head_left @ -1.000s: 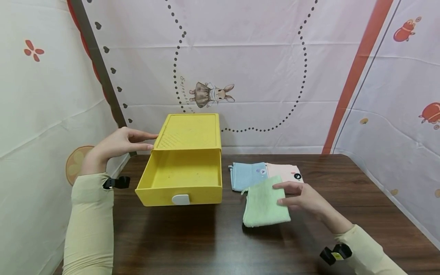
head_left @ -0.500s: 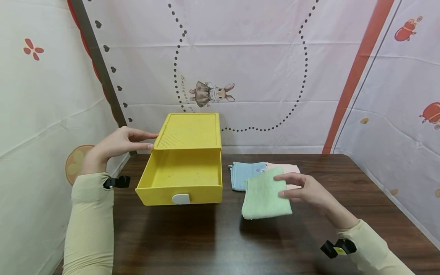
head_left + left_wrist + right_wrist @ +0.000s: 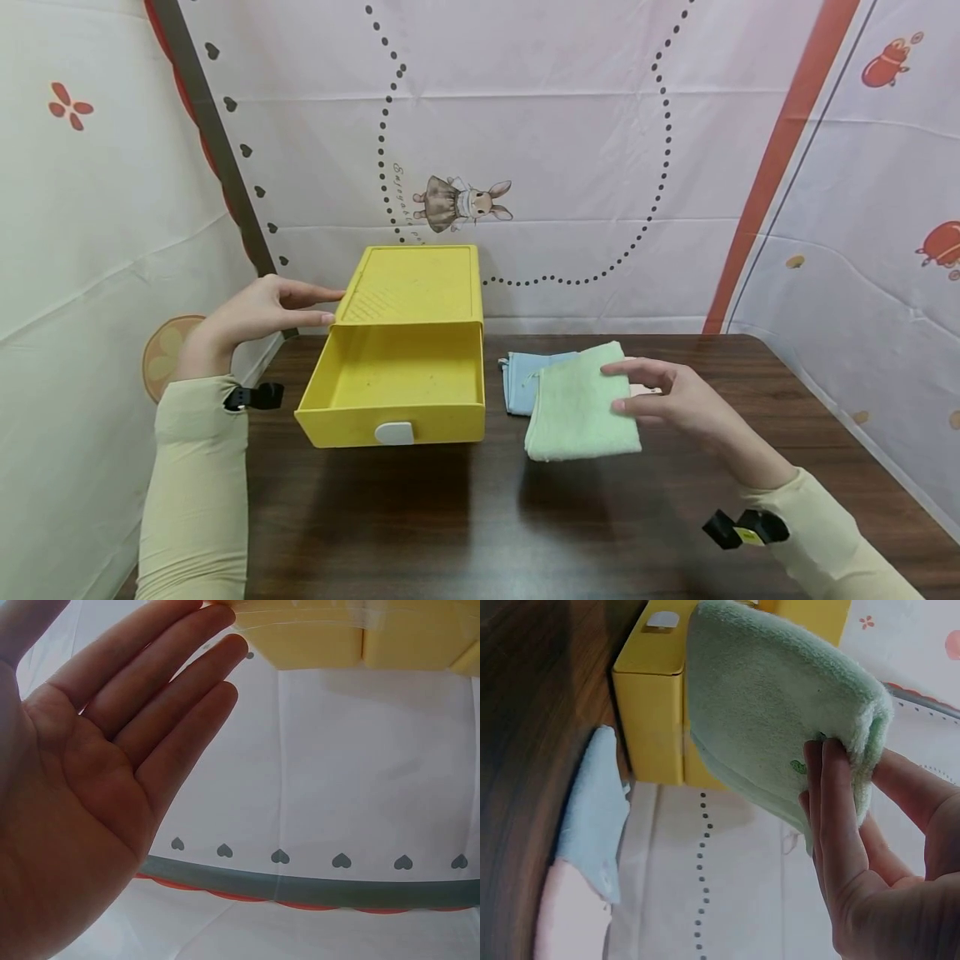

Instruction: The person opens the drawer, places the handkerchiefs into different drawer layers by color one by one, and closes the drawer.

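My right hand (image 3: 686, 408) pinches a folded green towel (image 3: 581, 412) by its right edge, thumb on one face and fingers on the other. The towel hangs above the table, its shadow beneath; a small green mark shows on it in the right wrist view. My left hand (image 3: 258, 312) rests its fairly straight fingertips against the left side of a yellow storage box (image 3: 420, 287). The box's drawer (image 3: 330, 429), with a white pull tab (image 3: 393, 433), is pulled out toward me and has nothing in it.
A folded blue towel (image 3: 520, 387) lies on the dark wooden table (image 3: 375, 542) right of the box. Beside it is a pink towel (image 3: 574, 911), mostly hidden by the green one in the head view. Printed cloth (image 3: 570, 167) hangs behind and at both sides.
My right hand has lifted the green towel up and away from me, so it now covers more of the blue and pink towels. My left hand and the box stay put.
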`<state>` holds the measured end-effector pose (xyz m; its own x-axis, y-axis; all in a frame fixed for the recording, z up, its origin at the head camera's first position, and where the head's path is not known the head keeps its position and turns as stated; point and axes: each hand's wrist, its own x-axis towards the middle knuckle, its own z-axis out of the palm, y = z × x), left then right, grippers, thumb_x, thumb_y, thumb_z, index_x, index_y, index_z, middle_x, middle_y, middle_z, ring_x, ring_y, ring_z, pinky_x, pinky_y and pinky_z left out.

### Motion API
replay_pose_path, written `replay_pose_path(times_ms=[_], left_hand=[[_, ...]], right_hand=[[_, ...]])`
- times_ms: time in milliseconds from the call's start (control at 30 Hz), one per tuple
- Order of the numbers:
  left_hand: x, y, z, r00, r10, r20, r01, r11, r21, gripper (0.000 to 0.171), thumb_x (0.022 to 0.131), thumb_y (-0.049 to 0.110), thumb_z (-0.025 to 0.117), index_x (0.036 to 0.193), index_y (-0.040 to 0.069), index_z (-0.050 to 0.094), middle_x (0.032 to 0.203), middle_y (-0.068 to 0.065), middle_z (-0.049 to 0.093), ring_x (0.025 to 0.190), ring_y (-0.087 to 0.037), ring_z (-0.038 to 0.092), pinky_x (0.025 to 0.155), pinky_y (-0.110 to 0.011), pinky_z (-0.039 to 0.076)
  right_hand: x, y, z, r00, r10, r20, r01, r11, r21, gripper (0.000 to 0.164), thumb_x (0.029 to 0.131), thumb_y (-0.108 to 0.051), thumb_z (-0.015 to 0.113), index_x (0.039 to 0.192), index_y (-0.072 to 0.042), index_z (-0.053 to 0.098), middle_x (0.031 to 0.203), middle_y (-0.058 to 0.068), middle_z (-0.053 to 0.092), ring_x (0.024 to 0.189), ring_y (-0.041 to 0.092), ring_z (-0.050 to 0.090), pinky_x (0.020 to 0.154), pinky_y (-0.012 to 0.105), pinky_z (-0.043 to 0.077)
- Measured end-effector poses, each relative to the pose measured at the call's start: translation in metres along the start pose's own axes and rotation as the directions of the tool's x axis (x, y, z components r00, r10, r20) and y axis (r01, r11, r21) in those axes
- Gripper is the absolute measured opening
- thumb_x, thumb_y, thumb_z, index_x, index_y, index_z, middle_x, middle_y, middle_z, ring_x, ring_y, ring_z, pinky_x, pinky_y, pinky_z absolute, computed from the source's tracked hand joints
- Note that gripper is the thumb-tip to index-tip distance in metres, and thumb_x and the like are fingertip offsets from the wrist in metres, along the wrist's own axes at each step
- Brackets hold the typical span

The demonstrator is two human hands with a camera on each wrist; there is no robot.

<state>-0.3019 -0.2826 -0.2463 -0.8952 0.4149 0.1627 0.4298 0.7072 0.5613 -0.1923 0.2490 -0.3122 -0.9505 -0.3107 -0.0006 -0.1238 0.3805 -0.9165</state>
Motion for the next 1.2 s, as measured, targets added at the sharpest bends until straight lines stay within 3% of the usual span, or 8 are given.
replay_pose_path(times_ms=[567,833,1033,1200], left_hand=[[0.000,-0.007,0.001,1.000,-0.010,-0.011,0.010,1.000,0.007,0.047,0.083,0.040,0.072,0.126,0.023,0.064,0.124,-0.003,0.064,0.111,-0.023,0.060,0.089,-0.049,0.049],[0.001,-0.005,0.000,1.000,-0.012,-0.011,0.012,1.000,0.002,0.047,0.082,0.040,0.073,0.126,0.023,0.064,0.124,-0.003,0.064,0.111,-0.022,0.060,0.089,-0.048,0.050],[0.001,-0.005,0.000,1.000,-0.014,0.000,0.014,1.000,-0.014,0.048,0.082,0.039,0.073,0.126,0.023,0.063,0.125,-0.003,0.063,0.113,-0.024,0.059,0.090,-0.051,0.048],[0.001,-0.005,0.000,1.000,-0.013,-0.002,0.013,1.000,-0.013,0.047,0.083,0.039,0.073,0.126,0.024,0.063,0.125,-0.002,0.064,0.113,-0.022,0.059,0.090,-0.050,0.048]], right_hand=[[0.001,-0.031,-0.004,0.999,-0.031,0.014,0.030,0.997,0.071,0.051,0.085,-0.014,0.071,0.132,-0.009,0.053,0.131,0.011,0.052,0.090,0.015,0.068,0.074,0.036,0.056],[0.001,-0.046,-0.005,0.997,-0.067,-0.024,0.066,0.997,-0.031,0.051,0.084,-0.023,0.073,0.131,-0.015,0.056,0.140,0.004,0.050,0.121,0.006,0.050,0.086,0.027,0.051],[0.002,-0.056,-0.006,0.997,-0.071,-0.019,0.071,0.997,-0.003,0.052,0.085,-0.021,0.073,0.133,-0.015,0.054,0.134,0.000,0.056,0.111,0.009,0.059,0.087,0.030,0.051],[0.003,-0.066,-0.006,0.997,-0.063,-0.039,0.061,0.997,-0.046,0.052,0.084,-0.025,0.073,0.133,-0.019,0.054,0.133,0.000,0.057,0.105,0.009,0.062,0.084,0.031,0.052]])
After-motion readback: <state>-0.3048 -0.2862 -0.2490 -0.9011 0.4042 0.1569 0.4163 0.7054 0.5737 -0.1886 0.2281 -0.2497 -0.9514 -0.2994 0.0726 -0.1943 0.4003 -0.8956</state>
